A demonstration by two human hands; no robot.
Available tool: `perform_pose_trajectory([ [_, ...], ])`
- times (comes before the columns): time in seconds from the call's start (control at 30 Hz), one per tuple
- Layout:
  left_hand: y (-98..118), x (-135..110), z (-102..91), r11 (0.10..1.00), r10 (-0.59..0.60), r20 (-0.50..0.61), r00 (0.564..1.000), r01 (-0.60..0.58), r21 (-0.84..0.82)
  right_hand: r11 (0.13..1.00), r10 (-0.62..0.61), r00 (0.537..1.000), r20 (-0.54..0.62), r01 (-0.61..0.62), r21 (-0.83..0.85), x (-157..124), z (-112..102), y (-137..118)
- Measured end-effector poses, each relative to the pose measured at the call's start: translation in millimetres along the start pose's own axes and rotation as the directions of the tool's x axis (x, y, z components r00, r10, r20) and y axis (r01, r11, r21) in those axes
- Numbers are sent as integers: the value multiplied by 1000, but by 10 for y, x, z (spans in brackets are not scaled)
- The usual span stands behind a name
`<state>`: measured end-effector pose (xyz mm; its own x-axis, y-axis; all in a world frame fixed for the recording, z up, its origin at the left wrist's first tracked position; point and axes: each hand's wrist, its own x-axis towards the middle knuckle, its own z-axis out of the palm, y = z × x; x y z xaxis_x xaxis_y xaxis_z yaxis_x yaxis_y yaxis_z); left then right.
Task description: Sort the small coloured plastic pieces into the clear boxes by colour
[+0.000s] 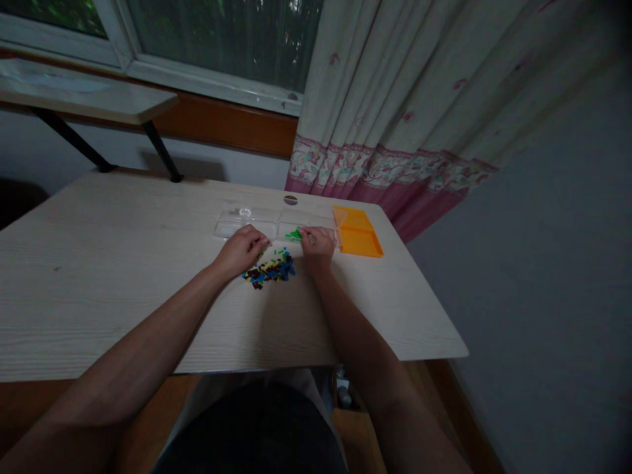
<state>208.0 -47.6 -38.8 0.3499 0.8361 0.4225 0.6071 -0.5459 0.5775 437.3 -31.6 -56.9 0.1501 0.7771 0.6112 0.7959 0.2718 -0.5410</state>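
A small heap of tiny coloured pieces point(270, 270), blue, green, yellow and dark, lies on the pale wooden table point(123, 276). Beyond it sits a clear plastic tray with compartments point(247, 220), and a few green pieces point(295, 234) lie in its right part. My left hand point(241, 249) rests curled at the heap's upper left edge, fingers closed; anything in them is hidden. My right hand point(318, 242) is at the tray's near rim beside the green pieces, fingers pinched together on something too small to name.
An orange tray or lid point(358, 232) lies right of the clear tray, near the table's right edge. A round cable hole point(291, 199) is behind the tray. A curtain point(395, 99) and window stand behind, and a second desk point(74, 92) at upper left.
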Motion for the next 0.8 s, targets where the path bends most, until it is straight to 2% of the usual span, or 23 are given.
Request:
perform_pose_trajectory([
  [0.3, 27, -11, -33, 1000, -8, 34, 999, 8, -24, 1000, 5, 1000, 30, -5, 5, -7, 38, 10],
  [0.57, -8, -25, -10, 993, 122, 182, 976, -119, -27, 999, -19, 999, 29, 18, 32, -20, 32, -11],
  [0.8, -47, -34, 20, 986, 167, 214, 963, -169, -9, 999, -35, 998, 43, 35, 8, -28, 36, -32],
])
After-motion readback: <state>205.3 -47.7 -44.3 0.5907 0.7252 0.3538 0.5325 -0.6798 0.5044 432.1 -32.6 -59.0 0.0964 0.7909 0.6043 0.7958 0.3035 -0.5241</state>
